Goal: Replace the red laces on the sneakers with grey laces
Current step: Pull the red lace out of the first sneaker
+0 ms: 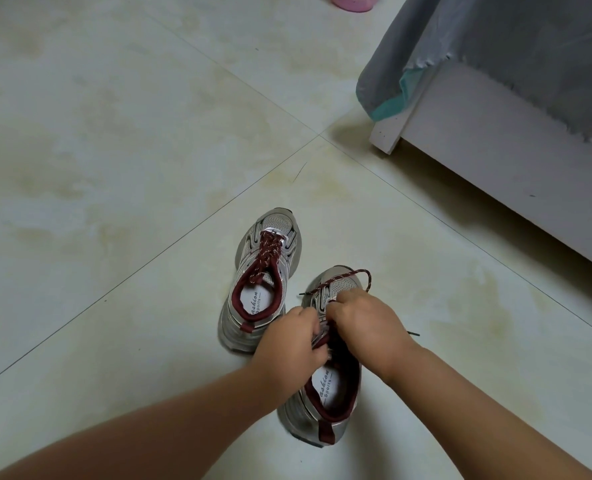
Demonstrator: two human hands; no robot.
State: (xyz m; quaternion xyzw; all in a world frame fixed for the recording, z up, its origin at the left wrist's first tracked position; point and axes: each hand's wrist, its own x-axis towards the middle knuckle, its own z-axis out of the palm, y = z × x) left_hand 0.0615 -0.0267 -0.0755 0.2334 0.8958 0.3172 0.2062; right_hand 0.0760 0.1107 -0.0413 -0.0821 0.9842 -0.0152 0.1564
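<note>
Nearest, at six o'clock on the tiled floor, stands the right sneaker, heel toward the viewer. Both hands work at its eyelets: the left hand curls its fingers onto the tongue area, the right hand pinches the red lace, which loops out toward one o'clock. Just beyond, toward eleven o'clock, sits the left sneaker, fully laced with its own red lace. Far at two o'clock is a white bed frame draped in grey cloth.

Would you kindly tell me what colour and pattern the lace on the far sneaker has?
Dark red with small white flecks, seen in the head view: the lace on the far sneaker.
</note>
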